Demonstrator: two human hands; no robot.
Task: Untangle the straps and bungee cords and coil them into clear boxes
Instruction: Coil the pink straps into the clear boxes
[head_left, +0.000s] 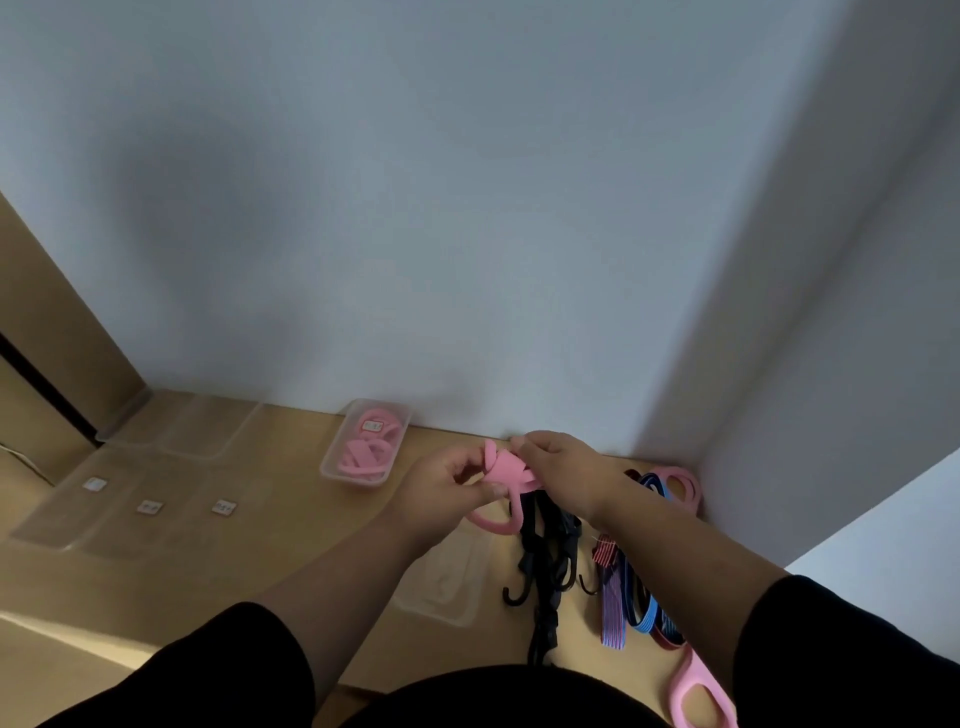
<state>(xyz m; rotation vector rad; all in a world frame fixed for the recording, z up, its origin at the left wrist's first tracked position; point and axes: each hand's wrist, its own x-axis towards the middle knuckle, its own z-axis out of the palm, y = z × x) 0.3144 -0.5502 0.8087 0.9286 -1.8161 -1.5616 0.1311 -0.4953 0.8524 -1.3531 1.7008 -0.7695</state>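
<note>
Both my hands hold a pink strap up over the wooden table. My left hand grips its folded bundle, and a pink loop hangs below it. My right hand pinches the strap's upper end. A clear box by the wall holds a coiled pink strap. Another clear box sits empty under my left forearm. Black bungee cords with hooks lie tangled beside blue and purple striped cords. A pink handled strap lies in the corner, and one more pink handled strap lies near my body.
Several clear lids or boxes with small labels lie flat at the left of the table. The white wall runs along the back and turns a corner at the right. A wooden panel stands at far left.
</note>
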